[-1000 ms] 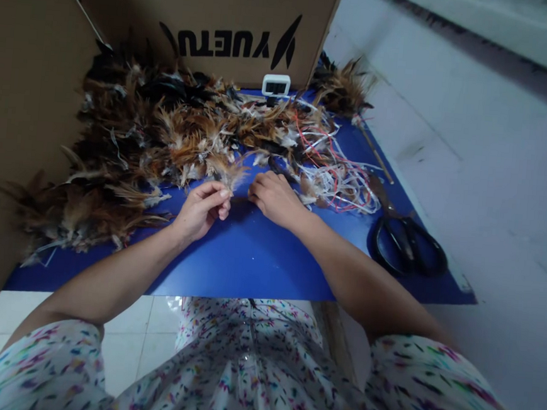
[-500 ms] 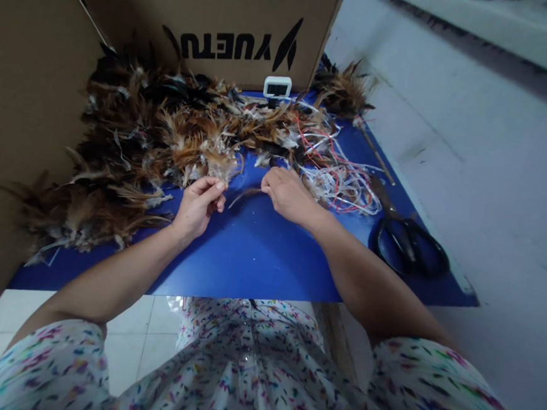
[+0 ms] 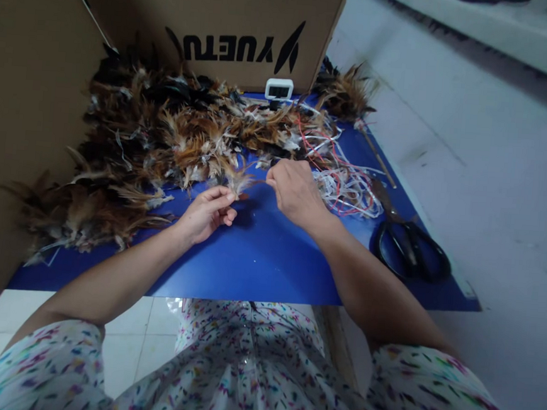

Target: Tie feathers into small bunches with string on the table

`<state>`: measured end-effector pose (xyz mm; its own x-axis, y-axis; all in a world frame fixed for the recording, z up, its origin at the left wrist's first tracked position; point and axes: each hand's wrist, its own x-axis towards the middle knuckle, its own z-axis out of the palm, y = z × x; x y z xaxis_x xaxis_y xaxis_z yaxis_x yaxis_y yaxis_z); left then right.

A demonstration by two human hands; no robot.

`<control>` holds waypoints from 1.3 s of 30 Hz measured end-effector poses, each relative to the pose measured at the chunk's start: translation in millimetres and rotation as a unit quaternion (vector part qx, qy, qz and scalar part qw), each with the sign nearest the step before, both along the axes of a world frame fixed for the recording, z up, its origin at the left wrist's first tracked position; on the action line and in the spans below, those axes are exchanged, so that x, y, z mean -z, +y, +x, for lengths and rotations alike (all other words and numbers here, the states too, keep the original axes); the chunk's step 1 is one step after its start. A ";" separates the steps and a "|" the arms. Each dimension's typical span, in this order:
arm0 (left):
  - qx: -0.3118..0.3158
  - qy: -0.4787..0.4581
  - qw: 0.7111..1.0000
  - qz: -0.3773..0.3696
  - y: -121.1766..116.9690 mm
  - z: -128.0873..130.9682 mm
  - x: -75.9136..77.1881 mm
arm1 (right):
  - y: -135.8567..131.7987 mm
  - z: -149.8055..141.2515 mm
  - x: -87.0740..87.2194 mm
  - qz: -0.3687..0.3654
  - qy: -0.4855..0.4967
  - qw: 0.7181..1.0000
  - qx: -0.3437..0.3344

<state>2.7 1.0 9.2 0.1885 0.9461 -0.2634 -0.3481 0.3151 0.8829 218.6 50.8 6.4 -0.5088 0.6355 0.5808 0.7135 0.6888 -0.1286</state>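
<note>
My left hand (image 3: 210,216) pinched a small feather tuft (image 3: 238,182) between thumb and fingertips over the middle of the blue table (image 3: 250,263), while my right hand (image 3: 296,191) hung just beside it, fingertips drawn together, on what I could not tell. The feather pile (image 3: 184,135) spread along the far and left edges; scissors (image 3: 412,247) lay by the near right corner.

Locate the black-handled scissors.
The scissors lie at the right of the head view, on the blue tabletop, beside the right forearm and next to the tangled white and red strings.
</note>
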 end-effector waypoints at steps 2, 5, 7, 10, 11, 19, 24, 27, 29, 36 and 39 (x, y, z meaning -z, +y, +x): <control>0.005 -0.007 1.000 -0.003 0.2 0.1 0.8 | -0.7 -0.3 -0.6 0.007 0.002 1.000 -0.001; -0.006 -0.016 1.000 0.003 1.9 -0.3 2.8 | -1.9 -0.5 -2.1 0.001 0.011 1.000 -0.004; -0.016 -0.025 1.000 0.008 3.4 -0.9 3.6 | -2.1 -1.0 -2.3 -0.015 0.030 0.999 -0.004; -0.032 -0.045 0.998 0.016 4.7 -1.8 3.0 | 0.1 -3.0 0.6 -0.092 0.122 0.988 -0.010; -0.037 -0.054 0.998 0.018 4.8 -1.9 2.5 | 1.3 -4.3 2.4 -0.138 0.177 0.974 -0.014; 0.006 -0.095 0.995 0.033 0.0 0.2 2.7 | -11.9 -30.9 5.9 -0.510 0.450 0.726 -0.107; 0.035 -0.083 0.996 0.027 -2.5 0.9 5.9 | -24.7 -44.0 4.6 -0.509 0.468 0.708 -0.143; 0.044 -0.080 0.995 0.032 -2.8 1.2 6.7 | -24.9 -45.3 5.7 -0.465 0.469 0.738 -0.139; 0.050 -0.080 0.995 0.031 -2.9 1.7 6.5 | -24.2 -45.3 6.1 -0.433 0.464 0.760 -0.143; 0.028 -0.058 0.997 0.031 -1.9 1.1 6.4 | -22.8 -40.5 1.6 -0.350 0.478 0.803 -0.067; 0.024 -0.038 0.998 0.034 -1.6 0.4 7.8 | -23.7 -37.7 -3.3 -0.296 0.497 0.814 -0.054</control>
